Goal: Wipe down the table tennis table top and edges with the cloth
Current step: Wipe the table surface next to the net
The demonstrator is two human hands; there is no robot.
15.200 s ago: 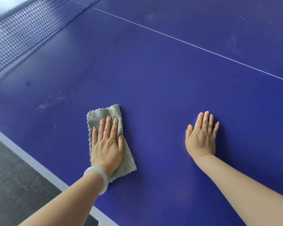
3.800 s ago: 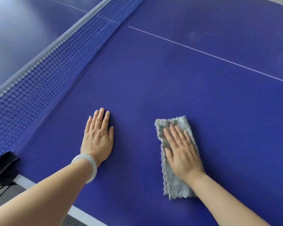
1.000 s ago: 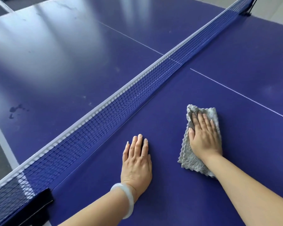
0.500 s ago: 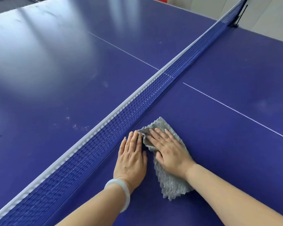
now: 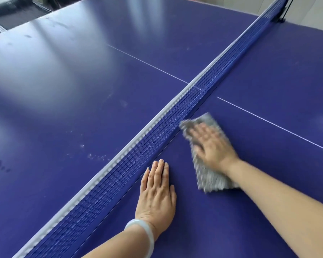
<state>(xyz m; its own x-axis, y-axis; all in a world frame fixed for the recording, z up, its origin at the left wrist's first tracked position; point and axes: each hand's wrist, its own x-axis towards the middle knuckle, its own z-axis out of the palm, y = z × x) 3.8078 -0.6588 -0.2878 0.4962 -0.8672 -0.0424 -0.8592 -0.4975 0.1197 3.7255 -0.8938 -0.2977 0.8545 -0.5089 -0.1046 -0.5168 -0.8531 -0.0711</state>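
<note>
on the left, the far half of the glossy blue table tennis table top (image 5: 63,108) shows window glare and pale specks near the net. the dark blue mesh net with white top band (image 5: 157,138) runs diagonally from bottom left to top right, ending at a black clamp post (image 5: 280,17). just right of the net, on the near half, the left hand (image 5: 157,194) lies palm down on the surface, fingers straight and together, holding nothing; pale translucent bangle (image 5: 147,237) on that wrist. further right, the grey fringed microfibre cloth (image 5: 207,177) lies flat on the near half, its far corner close to the net base. the right hand (image 5: 211,146) presses on it palm down, fingers extended; both blurred. thin white centre line (image 5: 268,121) runs off to the right.
</note>
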